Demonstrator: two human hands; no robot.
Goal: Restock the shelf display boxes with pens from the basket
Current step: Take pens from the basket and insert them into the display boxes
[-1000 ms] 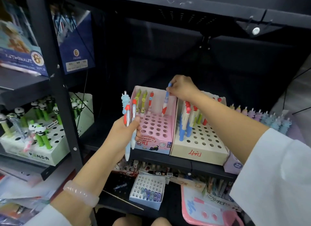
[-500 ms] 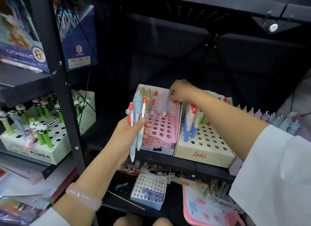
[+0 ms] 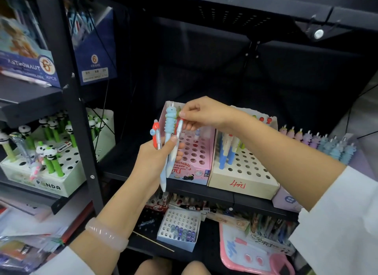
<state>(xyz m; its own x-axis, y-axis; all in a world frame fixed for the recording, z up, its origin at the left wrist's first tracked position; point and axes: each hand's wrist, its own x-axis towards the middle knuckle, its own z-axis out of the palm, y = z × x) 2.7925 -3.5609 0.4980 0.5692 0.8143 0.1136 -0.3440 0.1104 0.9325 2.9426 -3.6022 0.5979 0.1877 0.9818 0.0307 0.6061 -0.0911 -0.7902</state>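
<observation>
- Shelving of black metal (image 3: 67, 74) fills the view; the bay above the middle shelf is dark and open, with free room behind and over the boxes.
- Cream box (image 3: 243, 180), hand-marked in red at its front, stands at the shelf's front edge, many holes vacant.
- Pink box (image 3: 194, 162), touching its left side, reads "retractable eraser"; most holes are vacant.
- White box (image 3: 51, 182) on the left bay reads "PANDA"; a blue carton (image 3: 28, 64) above reads "ASTRONAUT" and "36PCS".
- Left hand (image 3: 153, 162), fingers curled round a bunch of pens (image 3: 170, 131), holds them upright before the pink box.
- Right hand (image 3: 201, 115) pinches the red top of one pen (image 3: 180, 127) in that bunch.
</observation>
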